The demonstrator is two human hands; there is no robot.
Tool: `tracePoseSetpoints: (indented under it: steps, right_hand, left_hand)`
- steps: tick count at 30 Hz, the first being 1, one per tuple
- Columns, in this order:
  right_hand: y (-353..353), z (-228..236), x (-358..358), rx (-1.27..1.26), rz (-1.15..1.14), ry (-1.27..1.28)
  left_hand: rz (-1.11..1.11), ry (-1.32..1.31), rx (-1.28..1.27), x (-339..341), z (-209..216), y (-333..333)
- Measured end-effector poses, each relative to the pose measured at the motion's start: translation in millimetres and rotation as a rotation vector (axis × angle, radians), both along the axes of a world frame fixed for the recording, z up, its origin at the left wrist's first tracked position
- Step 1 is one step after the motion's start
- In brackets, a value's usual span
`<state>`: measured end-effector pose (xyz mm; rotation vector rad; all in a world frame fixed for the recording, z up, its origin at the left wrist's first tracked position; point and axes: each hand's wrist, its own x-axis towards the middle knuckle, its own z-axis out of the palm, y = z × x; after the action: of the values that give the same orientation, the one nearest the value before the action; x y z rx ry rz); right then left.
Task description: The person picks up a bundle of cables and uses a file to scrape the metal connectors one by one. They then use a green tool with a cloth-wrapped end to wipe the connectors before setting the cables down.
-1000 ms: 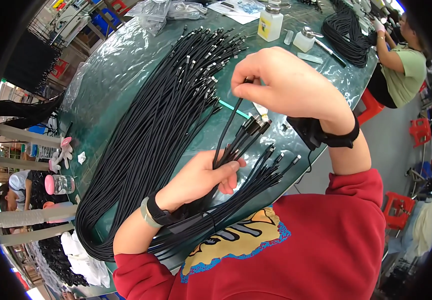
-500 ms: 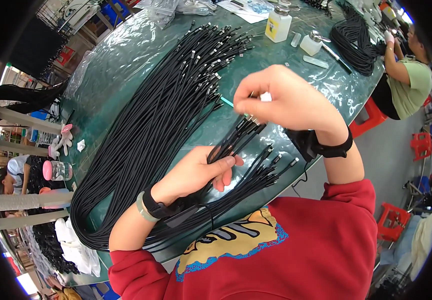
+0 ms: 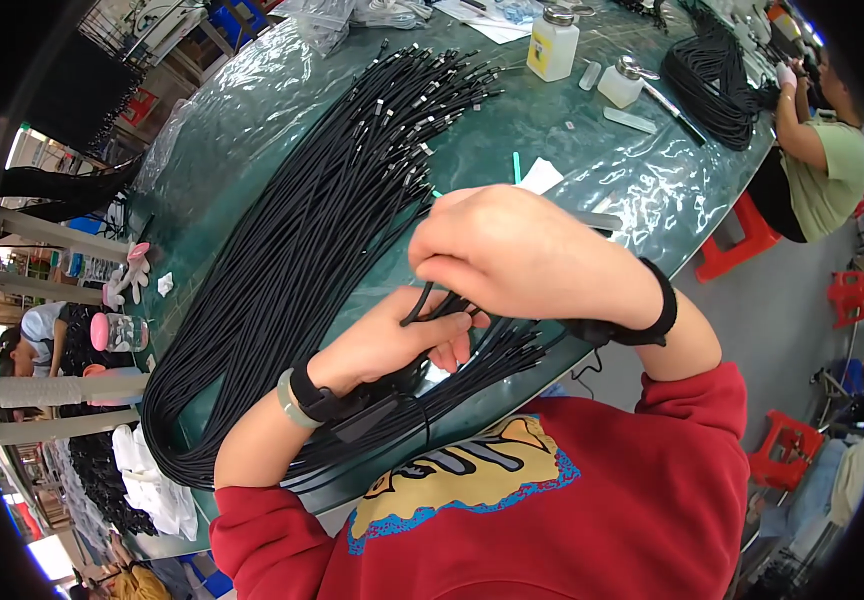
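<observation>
My left hand [image 3: 392, 340] is closed around a bunch of thin black cables [image 3: 462, 308] above the table's near side. My right hand [image 3: 507, 250] is just beyond it, fingers pinched on one black cable [image 3: 421, 302] that bends down into the left hand's grip. The right hand covers the ends of the held bunch. A large bundle of black cables [image 3: 282, 240] with metal plug ends lies in a long loop to the left. More cables [image 3: 497, 360], their plugs pointing right, lie below my left hand, close to my body.
A white bottle with a yellow label [image 3: 553, 45], a small pump bottle [image 3: 622, 82] and a pen-like tool [image 3: 674, 112] stand or lie at the far right. A white scrap [image 3: 541, 177] lies beyond my right hand. At the right edge, a co-worker [image 3: 822, 160] sits near coiled cables [image 3: 712, 85].
My right hand has come down and left, close to my left hand, and now draws a cable into a bend. The held plug ends have become hidden. My left hand stays nearly in place.
</observation>
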<state>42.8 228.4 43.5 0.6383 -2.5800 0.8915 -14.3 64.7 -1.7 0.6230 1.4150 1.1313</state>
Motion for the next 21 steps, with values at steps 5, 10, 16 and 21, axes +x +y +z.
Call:
tracePoseSetpoints:
  steps: [5, 10, 16, 21]
  right_hand:
    - [14.2, 12.9, 1.2, 0.144, -0.117, -0.077]
    - [-9.5, 2.3, 1.9, 0.142, 0.083, -0.137]
    - [4.3, 4.9, -14.7, -0.259, -0.219, -0.046]
    - [-17.4, -7.1, -10.1, -0.552, 0.020, -0.517]
  left_hand:
    - [0.069, -0.013, -0.085, -4.7, 5.3, -3.3]
    - [0.006, 0.061, -0.035, -5.3, 2.8, 2.5]
    - [0.202, -0.262, 0.046, -9.5, 12.1, -11.9]
    - [0.107, -0.206, 0.089, -7.7, 17.0, -10.6]
